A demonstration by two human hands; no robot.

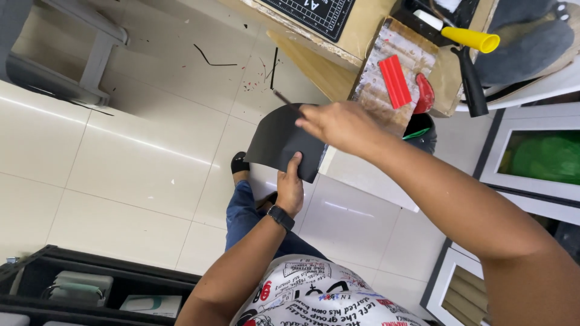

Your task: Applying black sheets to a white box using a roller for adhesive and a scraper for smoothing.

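Observation:
A black flexible sheet (279,142) is held up in front of me over the tiled floor. My left hand (290,188), with a dark watch on the wrist, pinches its lower edge with the thumb on the front. My right hand (335,124) reaches across at the sheet's top right corner, fingers closed on a thin dark strip (285,100) that sticks out up and left from that corner.
A cardboard-covered table (338,66) stands ahead with a black cutting mat (311,13), a red ribbed squeegee (395,81), a red scraper (425,93) and a yellow-handled tool (471,38). White-framed panels (538,157) sit on the right. A black case (78,284) lies at lower left.

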